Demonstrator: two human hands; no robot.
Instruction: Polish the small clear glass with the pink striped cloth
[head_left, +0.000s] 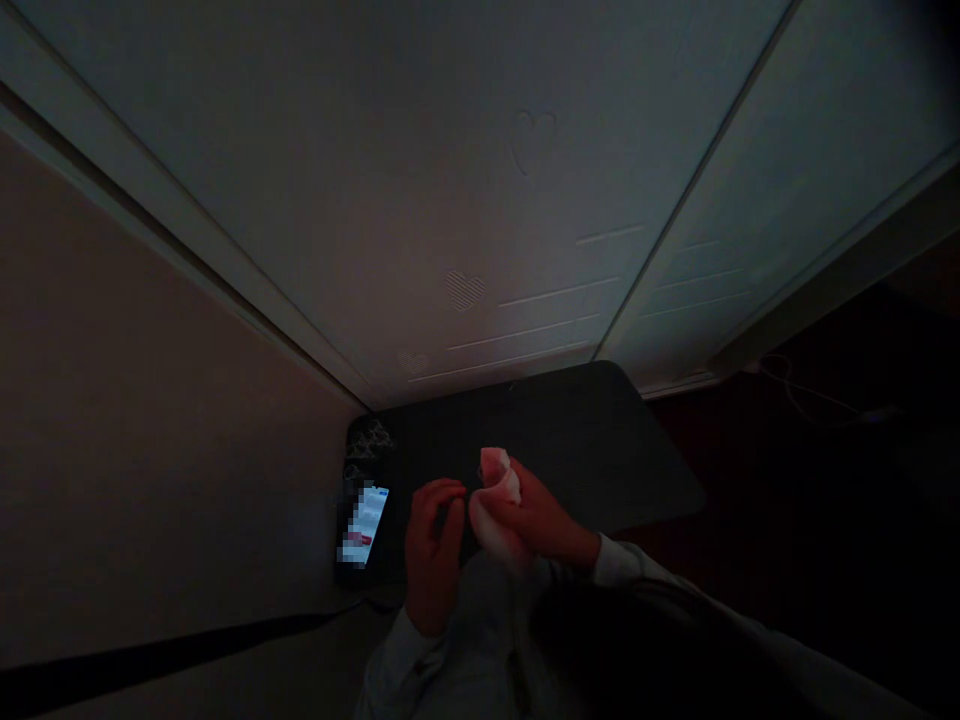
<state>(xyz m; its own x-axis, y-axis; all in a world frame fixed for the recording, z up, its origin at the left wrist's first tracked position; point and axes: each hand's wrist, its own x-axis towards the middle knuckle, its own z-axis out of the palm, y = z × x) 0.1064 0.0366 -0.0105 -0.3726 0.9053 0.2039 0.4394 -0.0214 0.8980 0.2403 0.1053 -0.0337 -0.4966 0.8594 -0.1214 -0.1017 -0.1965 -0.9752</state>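
A pink and white cloth-like piece (497,480) is bunched in my right hand (551,522), whose fingers wrap round its lower part. Its top edge stands up above the fingers, and the rest hangs down toward my lap. Just left of it, my left hand (436,545) is raised with its fingers curved and a gap between thumb and fingers; nothing shows between them. Both hands are over the near edge of a dark table (585,440). The light is dim, so fine detail of the cloth is hard to tell.
A lit phone (366,525), its screen partly pixelated, lies at the table's left end. Behind it is a patterned dark item (371,438). Pale panels (450,180) with heart shapes rise behind the table. A white cable (806,400) lies at the far right.
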